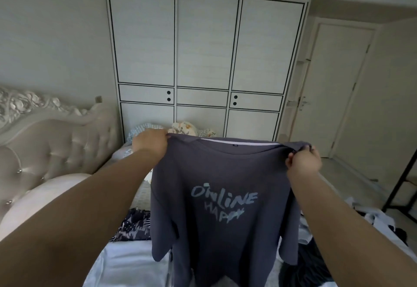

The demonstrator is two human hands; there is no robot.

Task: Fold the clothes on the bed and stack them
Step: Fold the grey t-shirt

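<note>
A grey shirt (221, 207) held up by its shoulders over the bed (126, 262).

Head view: the left hand (150, 143) pinches the left shoulder seam and the right hand (303, 161) pinches the right one, both with fingers curled into the cloth. The shirt hangs spread and clear of the bed, print facing the camera, hem out of frame. A patterned garment (133, 225) lies to its left, dark clothes (309, 264) to its right. Padded headboard (52, 142) at left, white wardrobe (205, 61) behind, door (334, 88) at right.

A white wardrobe (206, 61) with black-lined panels fills the far wall. A tufted headboard (52, 142) stands left, a pale door (334, 88) right.
</note>
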